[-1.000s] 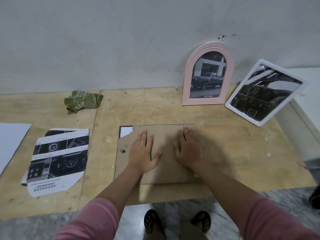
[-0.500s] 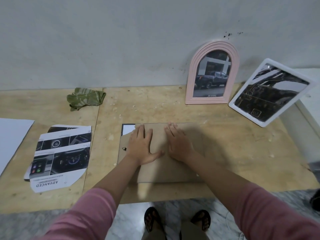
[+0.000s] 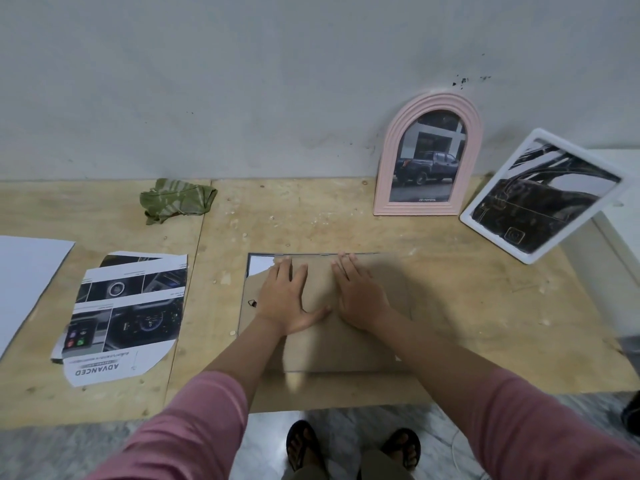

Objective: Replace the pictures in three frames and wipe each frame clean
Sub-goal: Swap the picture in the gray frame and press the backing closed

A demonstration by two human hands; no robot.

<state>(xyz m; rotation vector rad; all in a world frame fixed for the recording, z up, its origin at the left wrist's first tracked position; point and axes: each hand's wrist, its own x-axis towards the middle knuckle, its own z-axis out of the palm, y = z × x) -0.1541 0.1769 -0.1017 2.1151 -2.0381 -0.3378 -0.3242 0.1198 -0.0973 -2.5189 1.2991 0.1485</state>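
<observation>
Broadly, the plywood table (image 3: 450,306) filled my view, set against a grey wall (image 3: 242,81). At its middle lay the third frame face down, its brown cardboard backing (image 3: 322,341) turned up, with a torn far-left corner showing white paper (image 3: 259,265) beneath. A small black hanging clip (image 3: 252,303) sat on the backing near its left edge.

I had both hands flat on that backing. My left hand (image 3: 285,299) lay with fingers straight and thumb spread toward the right, pressing down and gripping nothing. My right hand (image 3: 360,299) lay just beside it, fingers straight and reaching the backing's far edge, likewise grasping nothing. Pink sleeves (image 3: 194,427) covered both forearms.

At the far right a white frame (image 3: 540,199) stood tilted, holding a dark car-interior picture. Just left of it a pink arched frame (image 3: 429,157) stood upright against the wall with a picture of a pickup truck.

On the left of the table lay loose printed pages (image 3: 128,317) showing dashboard photos, and a plain white sheet (image 3: 24,275) at the far-left edge. A crumpled green cloth (image 3: 176,200) rested near the wall, well apart from my hands.
</observation>
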